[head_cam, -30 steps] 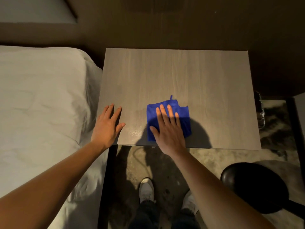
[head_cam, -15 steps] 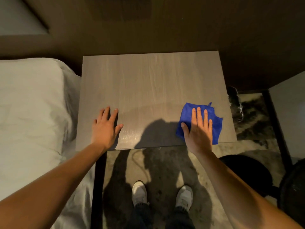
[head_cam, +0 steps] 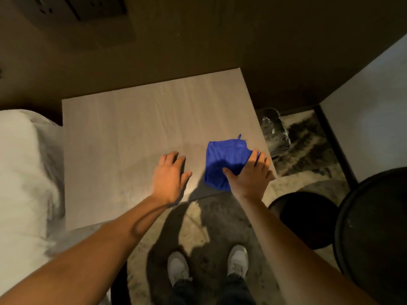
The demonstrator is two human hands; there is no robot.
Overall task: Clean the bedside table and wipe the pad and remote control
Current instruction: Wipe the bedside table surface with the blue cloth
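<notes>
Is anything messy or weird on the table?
Nothing really stands out. The bedside table holds only the blue cloth, bunched near its right edge under the right hand. The left hand lies flat beside it. No pad or remote shows.

pale wood-grain bedside table [head_cam: 132,133] — blue cloth [head_cam: 224,159] near its right front corner, seemingly crumpled.

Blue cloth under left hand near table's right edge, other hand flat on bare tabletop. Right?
Not quite: the head view shows the blue cloth under the right hand, near the table's right edge. The left hand is the one flat on the bare tabletop.
</notes>
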